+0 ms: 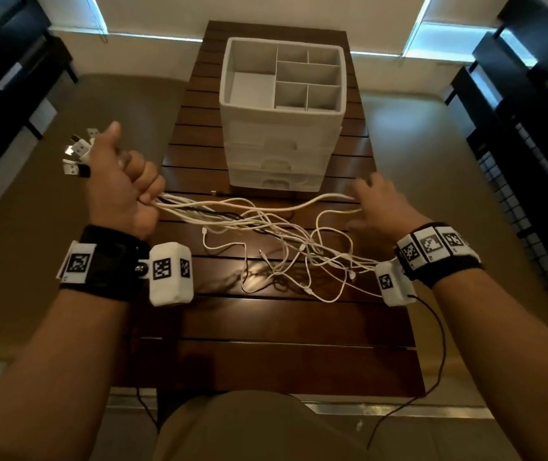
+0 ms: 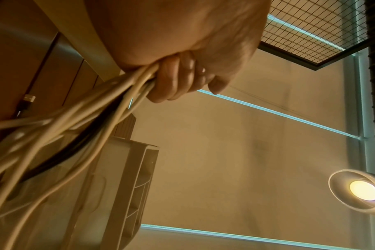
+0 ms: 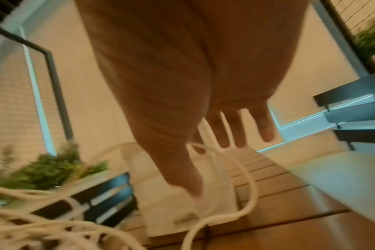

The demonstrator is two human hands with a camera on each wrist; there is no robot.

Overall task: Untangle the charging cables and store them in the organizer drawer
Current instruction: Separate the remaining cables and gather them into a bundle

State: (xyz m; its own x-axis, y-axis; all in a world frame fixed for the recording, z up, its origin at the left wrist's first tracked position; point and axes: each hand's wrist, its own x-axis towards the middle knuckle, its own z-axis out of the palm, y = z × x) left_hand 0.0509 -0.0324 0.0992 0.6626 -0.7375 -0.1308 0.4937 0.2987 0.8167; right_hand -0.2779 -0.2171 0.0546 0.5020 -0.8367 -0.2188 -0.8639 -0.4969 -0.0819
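Observation:
My left hand (image 1: pixel 137 191) is raised at the table's left edge and grips a bundle of white charging cables (image 2: pixel 86 118) with one black cable among them. Their USB plugs (image 1: pixel 78 154) fan out past the fist. The cables run right into a loose tangle (image 1: pixel 285 251) on the wooden table. My right hand (image 1: pixel 362 206) hovers over the tangle's right side with straight, spread fingers (image 3: pixel 238 133). One white cable loop (image 3: pixel 246 177) lies against them. The white organizer (image 1: pixel 282 134) stands behind the tangle, all three drawers shut, its top tray empty.
The slatted wooden table (image 1: pixel 266 327) is narrow, with floor on both sides. A black cable end (image 1: pixel 219 193) lies in front of the organizer. Dark shelving (image 1: pixel 532 128) lines the right and left walls. A thin black wire (image 1: pixel 439 344) hangs from my right wrist.

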